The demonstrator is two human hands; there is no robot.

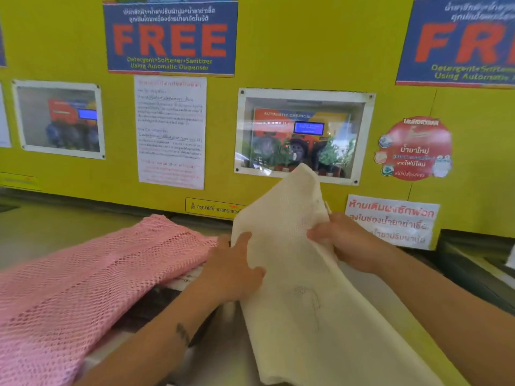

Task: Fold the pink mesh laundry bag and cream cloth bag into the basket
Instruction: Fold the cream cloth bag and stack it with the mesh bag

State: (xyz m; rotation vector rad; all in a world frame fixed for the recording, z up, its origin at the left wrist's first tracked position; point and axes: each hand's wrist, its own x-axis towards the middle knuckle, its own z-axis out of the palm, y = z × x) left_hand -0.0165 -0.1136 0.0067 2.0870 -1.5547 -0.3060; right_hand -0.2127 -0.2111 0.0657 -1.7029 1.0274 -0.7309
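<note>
The left hand point(237, 263) is gripping the cream bag point(292, 288) at its 9 o'clock edge and the right hand point(342, 240) is clutching a bunch at 3 o'clock, likely stretching it for a fold. The pink bag point(97, 274) is lying aside at 9 o'clock.

Yellow wall point(306, 37), blue FREE poster point(170, 37), white notice point(171, 132), seemingly instructions.

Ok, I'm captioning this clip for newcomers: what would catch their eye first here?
Probably the cream cloth bag, held up at centre, the left hand and right hand gripping its sides. Then the pink mesh laundry bag draped at lower left, and the blue-and-red FREE poster on the yellow wall above.
</note>
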